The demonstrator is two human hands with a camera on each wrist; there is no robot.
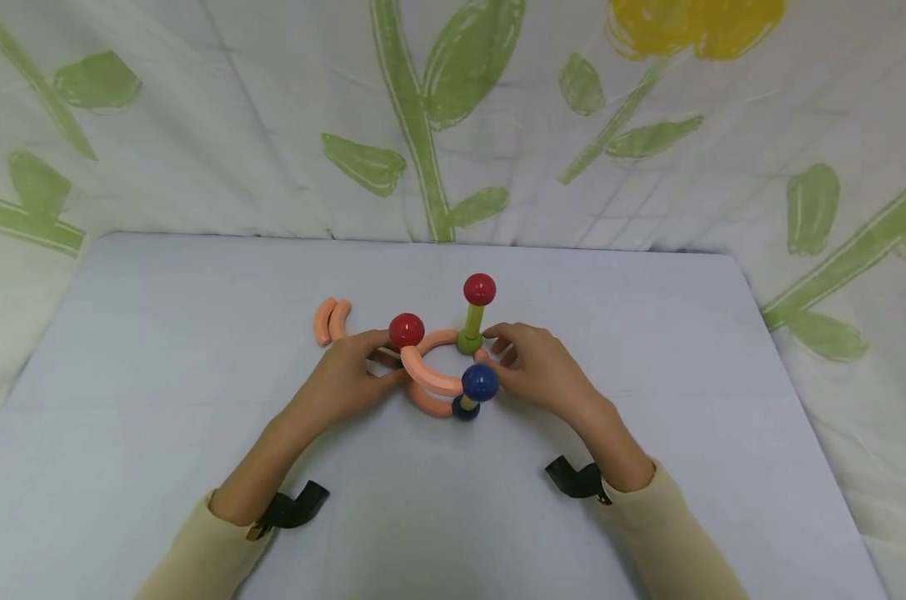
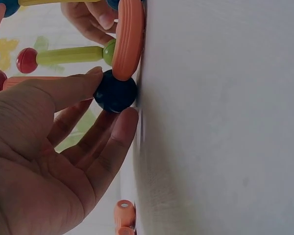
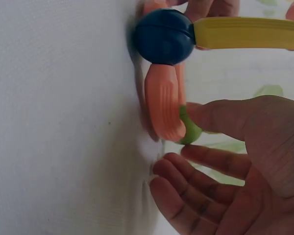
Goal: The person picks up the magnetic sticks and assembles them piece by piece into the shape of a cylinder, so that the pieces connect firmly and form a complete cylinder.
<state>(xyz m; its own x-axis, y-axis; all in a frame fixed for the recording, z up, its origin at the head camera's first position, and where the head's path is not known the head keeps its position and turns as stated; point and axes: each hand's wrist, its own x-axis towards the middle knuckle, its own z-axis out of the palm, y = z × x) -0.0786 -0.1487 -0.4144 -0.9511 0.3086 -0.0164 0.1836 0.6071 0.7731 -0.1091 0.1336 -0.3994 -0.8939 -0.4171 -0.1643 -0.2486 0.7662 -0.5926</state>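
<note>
A toy frame of balls and rods stands between both hands. Its low ring has curved orange rods (image 1: 430, 402), a green ball (image 1: 469, 342) and dark blue balls. On the green ball rises a yellow-green rod (image 1: 474, 321) topped by a red ball (image 1: 479, 289). An upper curved orange rod (image 1: 430, 375) links another red ball (image 1: 407, 331) to a blue ball (image 1: 480, 382). My left hand (image 1: 347, 371) pinches a low dark blue ball (image 2: 115, 91), hidden in the head view. With thumb and forefinger, my right hand (image 1: 538, 367) holds the green ball's side, partly hidden behind a curved rod (image 3: 162, 100).
Two loose curved orange rods (image 1: 331, 320) lie side by side behind my left hand. The white table (image 1: 160, 350) ends at a hanging cloth (image 1: 272, 150) painted with plants. A black strap piece (image 1: 295, 505) juts from the left wrist, another (image 1: 573, 477) from the right.
</note>
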